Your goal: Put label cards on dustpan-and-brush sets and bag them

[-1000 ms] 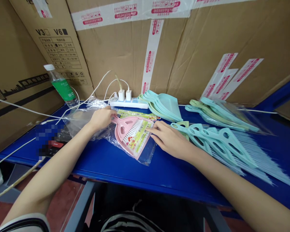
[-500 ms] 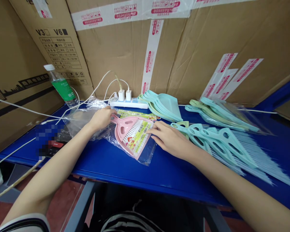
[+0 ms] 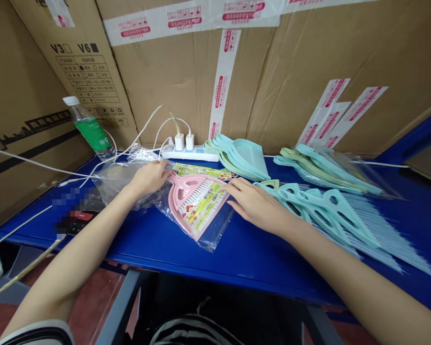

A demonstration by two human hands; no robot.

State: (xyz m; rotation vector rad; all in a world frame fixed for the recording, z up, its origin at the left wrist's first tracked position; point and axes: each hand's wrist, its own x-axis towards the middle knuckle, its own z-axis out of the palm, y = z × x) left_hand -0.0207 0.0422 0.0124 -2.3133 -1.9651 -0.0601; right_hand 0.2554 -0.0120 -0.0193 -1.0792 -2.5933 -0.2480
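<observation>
We're working on the blue table (image 3: 258,261); loose teal brushes (image 3: 359,227) are spreading at 3 o'clock from the pink dustpan (image 3: 181,182), which is lying near the centre in a clear bag (image 3: 215,237). Risks, our read: right forearm (image 3: 345,278) is lying close to the brushes, so a wide swing could drag them; slack film is sticking out at 5 o'clock, so sliding the set could catch and tear it; label card (image 3: 203,206) could crease if we're pressing that edge too hard. Grip: right hand (image 3: 253,201), 3 o'clock, is resting part-open, thumb apart, fingertips touching the bagged edge, not clamping. Left hand (image 3: 149,179), 10 o'clock, is sitting curled at the handle (image 3: 173,177); we're not able to tell whether it's pinching handle, film or neither.
</observation>
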